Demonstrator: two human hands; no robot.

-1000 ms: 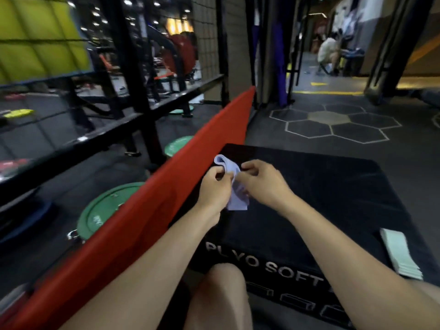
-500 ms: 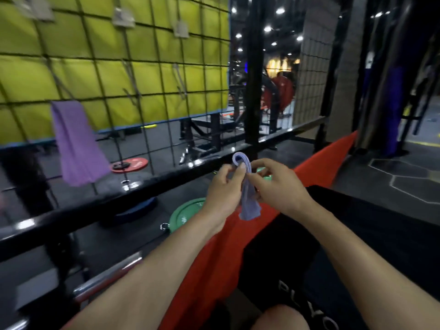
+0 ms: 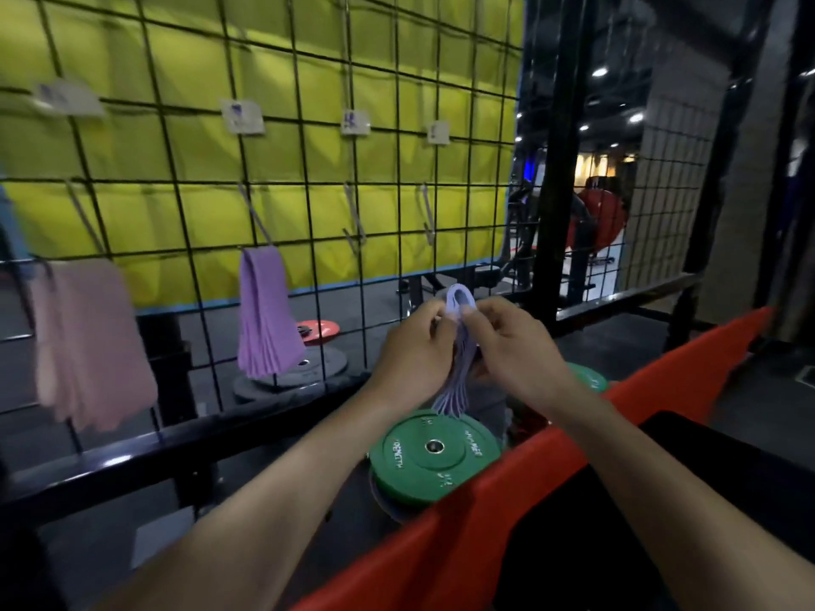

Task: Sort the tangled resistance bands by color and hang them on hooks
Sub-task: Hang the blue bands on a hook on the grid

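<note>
The view has turned away from the black padded box and now faces the black wire grid wall [image 3: 308, 240] with the yellow padding behind it. One second ago the person looked down at the box; now the metal hooks are in front of the hands, and the hands have come up with the bundle.

The left hand [image 3: 412, 352] and the right hand [image 3: 514, 346] together hold a bundle of thin pale lilac resistance bands [image 3: 458, 341]. The fingers of both hands are curled and pinch the bundle near its top, where a small loop stands up between the thumbs. The free ends hang down below the hands, above the green round weight plate [image 3: 434, 452] on the floor.

On the grid, a stack of purple flat bands [image 3: 264, 315] already hangs from one hook, and a stack of pink flat bands [image 3: 92, 341], blurred, hangs further to the left. Two bare metal hooks [image 3: 355, 222] stand to the right of the purple stack, each under a small white label card [image 3: 355, 122].

This probably means that the lilac bundle is sorted and the hanging step begins. The loop seems to be prepared to go over a free hook, most likely the nearest bare one. The cards are too blurred to read, so the correct hook cannot be told.
</note>
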